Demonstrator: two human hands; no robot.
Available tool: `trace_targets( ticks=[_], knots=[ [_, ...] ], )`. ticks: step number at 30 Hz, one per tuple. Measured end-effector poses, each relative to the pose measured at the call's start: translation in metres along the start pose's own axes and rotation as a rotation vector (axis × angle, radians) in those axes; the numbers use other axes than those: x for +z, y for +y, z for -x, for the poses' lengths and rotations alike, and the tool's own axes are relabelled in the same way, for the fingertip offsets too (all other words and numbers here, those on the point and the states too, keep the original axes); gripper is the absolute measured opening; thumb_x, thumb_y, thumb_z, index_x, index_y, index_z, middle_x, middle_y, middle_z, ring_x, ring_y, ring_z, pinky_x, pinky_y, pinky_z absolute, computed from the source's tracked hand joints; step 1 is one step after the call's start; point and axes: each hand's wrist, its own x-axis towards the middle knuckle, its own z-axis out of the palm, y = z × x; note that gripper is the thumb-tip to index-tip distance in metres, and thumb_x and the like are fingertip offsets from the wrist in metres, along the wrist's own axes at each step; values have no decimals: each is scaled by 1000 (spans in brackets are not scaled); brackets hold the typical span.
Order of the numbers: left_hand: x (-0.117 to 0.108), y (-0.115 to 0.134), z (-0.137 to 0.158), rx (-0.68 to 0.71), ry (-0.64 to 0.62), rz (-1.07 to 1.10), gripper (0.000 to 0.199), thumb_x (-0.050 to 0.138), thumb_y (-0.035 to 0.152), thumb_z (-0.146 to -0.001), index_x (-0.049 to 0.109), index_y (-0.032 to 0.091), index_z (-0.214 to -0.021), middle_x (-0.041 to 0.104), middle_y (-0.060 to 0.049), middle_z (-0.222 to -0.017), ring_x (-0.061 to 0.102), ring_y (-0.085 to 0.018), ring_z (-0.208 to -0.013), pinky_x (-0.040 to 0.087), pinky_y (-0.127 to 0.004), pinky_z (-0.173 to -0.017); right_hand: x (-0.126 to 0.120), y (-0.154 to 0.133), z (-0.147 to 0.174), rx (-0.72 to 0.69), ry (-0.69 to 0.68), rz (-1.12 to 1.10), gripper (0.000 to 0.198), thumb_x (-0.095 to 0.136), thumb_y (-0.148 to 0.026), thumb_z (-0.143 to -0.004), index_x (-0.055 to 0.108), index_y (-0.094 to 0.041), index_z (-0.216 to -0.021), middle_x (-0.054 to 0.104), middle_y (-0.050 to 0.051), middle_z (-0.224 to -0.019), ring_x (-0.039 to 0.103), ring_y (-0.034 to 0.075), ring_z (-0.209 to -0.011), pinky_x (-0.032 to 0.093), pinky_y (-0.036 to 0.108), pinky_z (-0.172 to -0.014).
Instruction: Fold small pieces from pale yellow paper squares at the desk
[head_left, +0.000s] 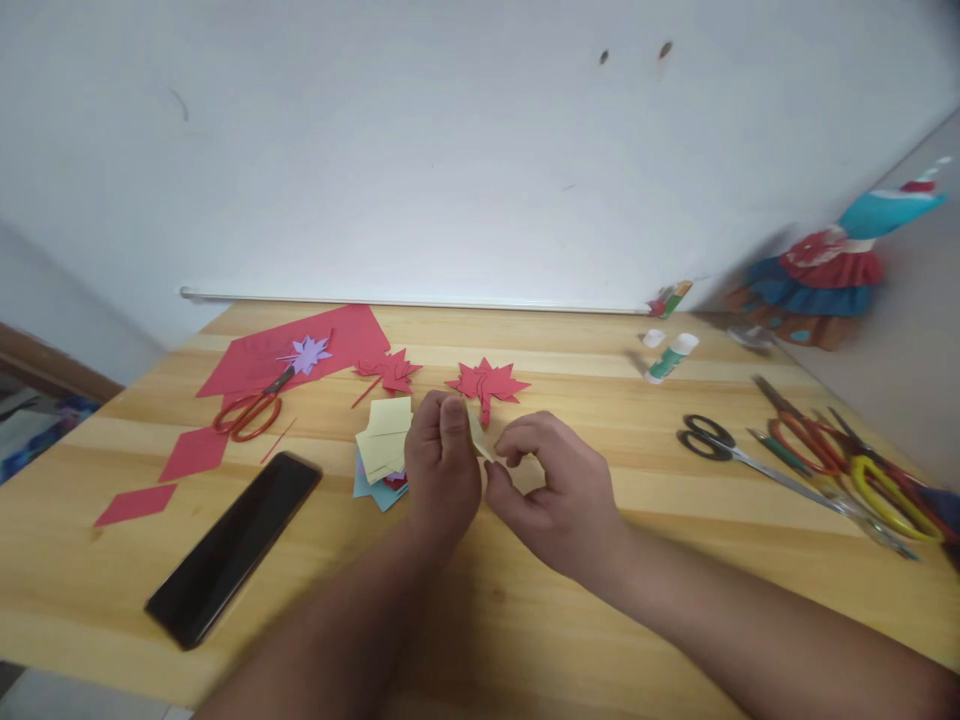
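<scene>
My left hand (444, 465) is closed, thumb up, on a small piece of pale yellow paper (478, 438). The fingers of my right hand (559, 490) are curled, with thumb and forefinger pinching that paper's near right edge. Much of the paper is hidden behind my left hand. Just left of my hands lies a stack of yellow paper squares (386, 440), on top of blue paper (365, 483). Behind my hands is a red paper leaf shape (487, 381); a second red leaf shape (397, 372) lies further left.
Orange-handled scissors (255, 415), a purple paper star (309, 355), red paper (300, 350) and a black phone (234, 550) lie at left. At right are a glue stick (673, 358), black-handled scissors (709, 437) and several more scissors (892, 500). A whiteboard (420, 180) stands behind the table.
</scene>
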Motion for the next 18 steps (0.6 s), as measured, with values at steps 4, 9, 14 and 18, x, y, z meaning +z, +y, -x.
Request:
trace_targets(
  ticks=[4,9,14,18],
  knots=[
    [1,-1,1,-2,-20,6,53,47,65,-102,50,22,-71,49,2,-63,45,-14,-59,36,-29,-58,-1,0,0,-43,6,-4,19,61,-7,-88,63,-25,-93,66,1,-81,66,18,-75,54,31,-65],
    [1,-1,1,-56,-63,36,52,51,65,-100,48,22,-71,46,3,-62,41,-13,-57,36,-28,-57,-1,1,1,-41,-25,4,21,60,-5,-86,63,-26,-91,67,2,-81,65,18,-74,52,31,-61],
    [1,-1,2,-74,-119,77,53,52,67,-99,47,22,-70,44,4,-62,39,-13,-58,35,-27,-56,-3,1,1,40,-62,-58,13,61,-11,-90,61,-25,-90,61,1,-80,61,18,-76,51,32,-65],
    [2,0,2,-85,-146,126,57,54,72,-95,47,22,-70,44,3,-63,38,-13,-58,34,-26,-54,-2,1,0,168,-72,-146,12,61,-14,-91,62,-24,-86,61,2,-86,59,17,-78,51,31,-68]
  ],
)
